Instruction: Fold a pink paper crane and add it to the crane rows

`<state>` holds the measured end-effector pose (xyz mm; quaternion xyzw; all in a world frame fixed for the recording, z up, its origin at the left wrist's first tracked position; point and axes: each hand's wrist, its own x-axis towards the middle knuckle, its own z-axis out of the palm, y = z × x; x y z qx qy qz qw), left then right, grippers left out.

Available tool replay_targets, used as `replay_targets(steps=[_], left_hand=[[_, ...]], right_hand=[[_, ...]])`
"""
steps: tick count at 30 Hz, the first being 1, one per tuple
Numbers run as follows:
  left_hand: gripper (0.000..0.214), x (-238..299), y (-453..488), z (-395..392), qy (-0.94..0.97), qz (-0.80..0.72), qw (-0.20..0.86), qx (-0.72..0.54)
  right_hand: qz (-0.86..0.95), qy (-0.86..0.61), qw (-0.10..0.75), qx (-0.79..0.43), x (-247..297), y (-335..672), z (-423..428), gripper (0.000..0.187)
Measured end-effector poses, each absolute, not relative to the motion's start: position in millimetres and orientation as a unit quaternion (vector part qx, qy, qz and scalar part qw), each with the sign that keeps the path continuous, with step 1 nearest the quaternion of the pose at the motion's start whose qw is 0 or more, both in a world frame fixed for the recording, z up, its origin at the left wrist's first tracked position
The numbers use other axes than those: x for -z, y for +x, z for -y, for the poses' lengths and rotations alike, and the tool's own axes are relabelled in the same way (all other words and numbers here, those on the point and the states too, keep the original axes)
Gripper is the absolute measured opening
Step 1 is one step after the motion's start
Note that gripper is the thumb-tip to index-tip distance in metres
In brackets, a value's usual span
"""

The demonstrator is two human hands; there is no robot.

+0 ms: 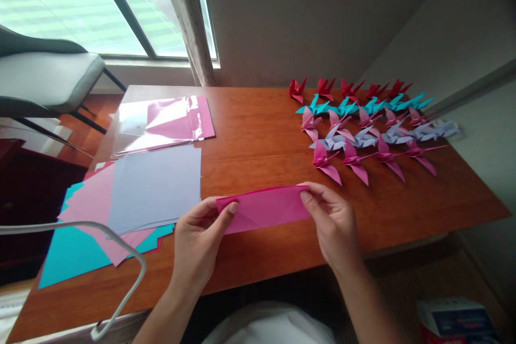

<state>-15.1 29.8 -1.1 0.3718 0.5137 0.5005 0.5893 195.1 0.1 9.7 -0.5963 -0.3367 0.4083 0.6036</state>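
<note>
A magenta sheet of origami paper [268, 208], folded into a long rectangle, is stretched between my two hands above the front of the table. My left hand [201, 234] pinches its left end, thumb on the near face and fingers behind. At the opposite end, my right hand [332, 223] grips the upper corner in the same way. A faint diagonal crease runs across the paper. Beyond my right hand stand rows of folded paper cranes: red [325, 88], turquoise [349, 107], light pink [310, 123], pale lavender [360, 138] and magenta [355, 161].
Loose lavender sheets [157, 188] overlap pink sheets [94, 199] and turquoise sheets [74, 255] on the left. Behind them lies a clear plastic packet [161, 123] of paper. A white cable [139, 274] bends over the table's [250, 145] left front edge. A chair [44, 78] stands by the window.
</note>
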Motion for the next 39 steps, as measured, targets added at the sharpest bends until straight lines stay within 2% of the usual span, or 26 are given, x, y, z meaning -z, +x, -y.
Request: replay_targets(steps=[11, 18, 27, 39], left_hand=[[0.016, -1.7, -14.1, -26.4, 0.386, -0.552, 0.546, -0.498], [0.017, -2.2, -15.6, -26.3, 0.387, -0.562, 0.552, -0.479], [0.023, -1.2, -15.8, -25.7, 0.395, -0.579, 0.535, -0.472], [0.020, -2.3, -14.7, -24.7, 0.395, -0.562, 0.541, -0.484]], right_hand=[[0.349, -0.638, 0.586, -0.357, -14.2, 192.7, -0.7, 0.020], [0.374, -0.632, 0.589, -0.338, -20.4, 193.2, 0.8, 0.014], [0.381, -0.640, 0.583, -0.325, -22.5, 193.7, 1.1, 0.016], [0.380, -0.631, 0.590, -0.330, -22.0, 195.2, 2.1, 0.015]])
